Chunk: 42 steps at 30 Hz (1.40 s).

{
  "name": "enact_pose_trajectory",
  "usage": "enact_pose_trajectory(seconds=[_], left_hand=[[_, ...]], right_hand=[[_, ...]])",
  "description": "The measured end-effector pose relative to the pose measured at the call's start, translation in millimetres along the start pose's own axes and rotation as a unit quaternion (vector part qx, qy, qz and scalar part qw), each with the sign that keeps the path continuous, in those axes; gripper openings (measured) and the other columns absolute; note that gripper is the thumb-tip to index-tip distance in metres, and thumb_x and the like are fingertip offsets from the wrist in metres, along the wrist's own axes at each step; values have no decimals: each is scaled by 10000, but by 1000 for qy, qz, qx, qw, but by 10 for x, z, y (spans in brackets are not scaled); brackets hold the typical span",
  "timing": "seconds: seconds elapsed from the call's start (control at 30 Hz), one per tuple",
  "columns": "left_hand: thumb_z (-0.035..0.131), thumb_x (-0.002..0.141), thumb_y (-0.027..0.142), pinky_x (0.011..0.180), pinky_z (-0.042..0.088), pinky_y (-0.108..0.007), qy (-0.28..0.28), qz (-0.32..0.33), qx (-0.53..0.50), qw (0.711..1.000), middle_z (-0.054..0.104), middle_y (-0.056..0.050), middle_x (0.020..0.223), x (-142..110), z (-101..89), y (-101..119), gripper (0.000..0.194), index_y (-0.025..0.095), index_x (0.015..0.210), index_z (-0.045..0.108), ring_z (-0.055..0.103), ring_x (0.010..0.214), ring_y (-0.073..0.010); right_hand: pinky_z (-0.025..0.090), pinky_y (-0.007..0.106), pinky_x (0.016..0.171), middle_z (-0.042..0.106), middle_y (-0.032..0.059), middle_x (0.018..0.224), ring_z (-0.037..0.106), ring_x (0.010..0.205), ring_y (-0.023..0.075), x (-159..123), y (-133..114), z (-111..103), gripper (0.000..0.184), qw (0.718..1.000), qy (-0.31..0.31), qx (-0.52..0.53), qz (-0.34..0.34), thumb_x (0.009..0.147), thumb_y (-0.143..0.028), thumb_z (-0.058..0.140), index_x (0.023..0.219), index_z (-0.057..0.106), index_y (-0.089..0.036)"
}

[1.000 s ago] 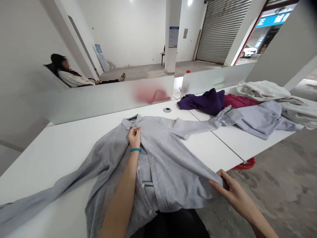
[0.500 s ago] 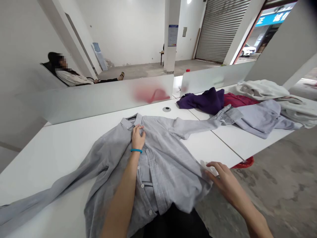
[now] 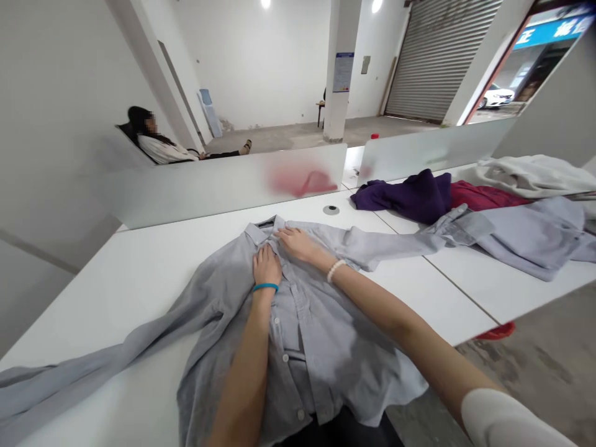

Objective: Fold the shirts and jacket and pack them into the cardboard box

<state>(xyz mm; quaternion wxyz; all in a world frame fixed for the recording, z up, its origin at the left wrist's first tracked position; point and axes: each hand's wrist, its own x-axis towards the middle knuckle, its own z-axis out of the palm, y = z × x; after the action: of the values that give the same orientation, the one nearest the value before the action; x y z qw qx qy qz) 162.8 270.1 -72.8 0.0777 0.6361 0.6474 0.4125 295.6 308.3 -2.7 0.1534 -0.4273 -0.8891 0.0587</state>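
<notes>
A grey long-sleeved button shirt (image 3: 326, 323) lies spread on the white table, its collar away from me and its hem at the near edge. My left hand (image 3: 267, 266), with a blue band at the wrist, rests on the shirt front just below the collar, fingers extended along the cloth. Beside it, my right hand (image 3: 298, 244) lies on the front edge near the collar with its fingers stretched out. Both thumbs are mostly hidden. White buttons (image 3: 285, 358) run down the front below my hands.
On the right are a purple garment (image 3: 410, 195), a red garment (image 3: 484, 195), a light grey garment (image 3: 535, 233) and white clothing (image 3: 535, 174). A frosted divider (image 3: 223, 186) stands behind the white table (image 3: 125, 273). A person (image 3: 158, 146) sits beyond it.
My right hand has moved from the shirt's lower right edge up to the collar area beside my left hand. My left hand's fingers now lie flatter on the shirt. The view has shifted left.
</notes>
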Motion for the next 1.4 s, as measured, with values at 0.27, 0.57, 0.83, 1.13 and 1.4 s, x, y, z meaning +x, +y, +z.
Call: enact_pose_trajectory(seconds=[0.27,0.57,0.83,1.13,1.4], left_hand=[[352,888,227,1133,163,-482,-111,16,146,983,366,-173,1464,251,21,-118,506,92,1369,429,284,1380,-295],[382,860,206,1132,171,-477,-113,17,103,988,398,-145,1453,819,220,-317,497,158,1348,464,310,1371,-275],[401,820,152,1104,243,-497,-95,32,62,993,524,-155,1351,936,295,-454,465,176,1261,548,416,1305,-291],[381,837,145,1105,219,-511,-93,39,61,993,502,-205,1354,893,303,-378,433,105,1235,549,384,1324,-303],[409,848,170,1049,333,-453,-113,56,57,990,557,-174,1296,872,281,-224,345,138,1144,582,445,1274,-279]], right_hand=[[72,628,1084,178,82,1553,85,1421,322,634,317,561,547,994,-75,-12,73,981,-447,221,1475,254,-215],[28,607,1093,131,64,1564,56,1426,302,1181,669,626,591,989,-84,-3,123,957,-494,205,1488,214,-232],[103,605,1081,269,55,1518,149,1402,297,1273,816,517,465,994,-47,14,94,957,-372,298,1415,372,-337],[218,484,1070,436,94,1399,336,1304,271,1675,643,450,321,994,12,11,105,931,-398,427,1087,642,-217],[399,311,867,671,150,1069,607,1011,220,2018,549,621,311,982,16,28,187,951,-218,351,1135,580,-112]])
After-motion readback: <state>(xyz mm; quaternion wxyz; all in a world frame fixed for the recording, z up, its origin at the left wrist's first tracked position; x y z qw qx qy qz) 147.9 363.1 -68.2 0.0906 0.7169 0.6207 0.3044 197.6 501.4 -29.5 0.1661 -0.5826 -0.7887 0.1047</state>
